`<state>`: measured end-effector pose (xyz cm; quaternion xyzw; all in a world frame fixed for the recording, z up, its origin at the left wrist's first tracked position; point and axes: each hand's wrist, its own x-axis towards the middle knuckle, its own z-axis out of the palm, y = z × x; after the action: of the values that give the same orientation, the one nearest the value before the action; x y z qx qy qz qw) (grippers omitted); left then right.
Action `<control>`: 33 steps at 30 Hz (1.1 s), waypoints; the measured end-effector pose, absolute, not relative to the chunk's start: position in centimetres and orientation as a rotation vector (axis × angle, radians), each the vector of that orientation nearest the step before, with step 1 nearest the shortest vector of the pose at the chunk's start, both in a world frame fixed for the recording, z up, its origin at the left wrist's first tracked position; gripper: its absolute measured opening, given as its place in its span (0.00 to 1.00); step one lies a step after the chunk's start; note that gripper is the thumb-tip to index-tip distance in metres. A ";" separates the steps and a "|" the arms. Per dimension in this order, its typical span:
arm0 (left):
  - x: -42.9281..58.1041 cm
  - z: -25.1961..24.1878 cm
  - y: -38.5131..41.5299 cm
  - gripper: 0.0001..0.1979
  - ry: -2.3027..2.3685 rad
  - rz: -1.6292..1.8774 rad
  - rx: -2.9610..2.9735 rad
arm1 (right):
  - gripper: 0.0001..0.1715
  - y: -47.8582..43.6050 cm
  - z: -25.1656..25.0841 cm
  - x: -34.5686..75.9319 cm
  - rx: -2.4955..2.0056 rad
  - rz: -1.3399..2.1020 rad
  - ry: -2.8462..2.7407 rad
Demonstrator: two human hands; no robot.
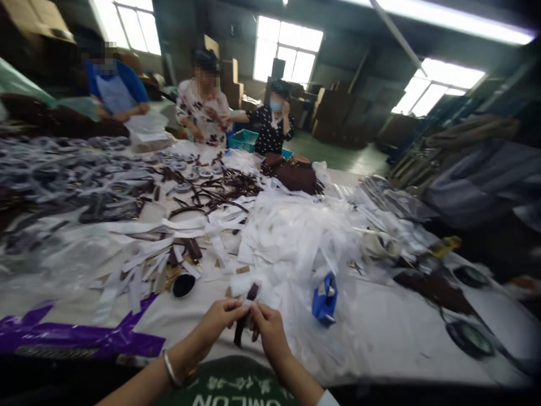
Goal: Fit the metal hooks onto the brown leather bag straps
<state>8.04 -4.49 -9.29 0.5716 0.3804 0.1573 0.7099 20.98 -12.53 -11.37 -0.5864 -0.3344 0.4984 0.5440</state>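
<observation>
My left hand (220,321) and my right hand (268,331) meet at the near table edge. Both pinch a dark brown leather strap (240,332), which hangs below my fingers. A strip of white wrapping paper (243,285) sits at its upper end, and my fingers hide the middle of the strap. Close to my left hand lies a round black object (183,285). A blue tape dispenser (325,299) rests to the right of my right hand, on loose white plastic film (296,242).
Brown straps, white strips and several metal-looking rings cover the white-topped table (393,338). Purple plastic (80,332) lies at the near left. Across the table stand several co-workers (203,104), near a blue crate (243,140). Cardboard boxes (333,115) are stacked behind them.
</observation>
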 end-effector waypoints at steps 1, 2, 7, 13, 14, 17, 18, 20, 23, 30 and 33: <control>8.5 -9.5 -4.6 0.20 0.858 0.350 1.265 | 0.27 -12.6 -11.9 21.5 -1.399 1.204 -0.802; 8.9 -9.6 -4.7 0.20 0.872 0.356 1.251 | 0.28 -12.8 -12.5 22.4 -1.422 1.217 -0.793; 9.6 -9.7 -4.9 0.19 0.962 0.375 1.165 | 0.30 -16.9 -16.7 31.6 -1.808 0.780 -0.479; 9.8 -9.1 -5.1 0.17 1.008 0.417 1.156 | 0.25 -22.5 -21.9 43.7 -2.069 0.351 -0.168; 9.9 -9.1 -5.1 0.17 1.011 0.414 1.142 | 0.25 -22.5 -22.6 44.5 -2.077 0.368 -0.158; 10.1 -9.2 -5.2 0.17 1.018 0.416 1.126 | 0.26 -22.0 -24.3 44.9 -2.067 0.414 -0.143; 10.2 -9.3 -5.2 0.17 1.019 0.414 1.132 | 0.28 -22.0 -24.6 44.6 -2.064 0.408 -0.131; 10.3 -9.4 -5.0 0.16 1.016 0.411 1.145 | 0.30 -22.5 -24.9 43.7 -2.078 0.370 -0.090; 10.4 -9.5 -4.8 0.15 0.996 0.439 1.137 | 0.30 -24.1 -25.2 42.1 -2.121 0.339 -0.038; 10.0 -9.4 -4.8 0.15 0.926 0.521 1.115 | 0.16 -27.6 -25.5 41.2 -2.301 0.474 -0.161; 9.2 -8.7 -4.3 0.14 0.924 0.602 1.226 | 0.17 -26.7 -24.3 40.7 -2.281 0.558 -0.213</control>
<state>9.22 -4.26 -8.68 0.5458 0.4114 0.2682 0.6789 40.71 -26.74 -24.27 -0.8942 -0.0835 0.2185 0.3818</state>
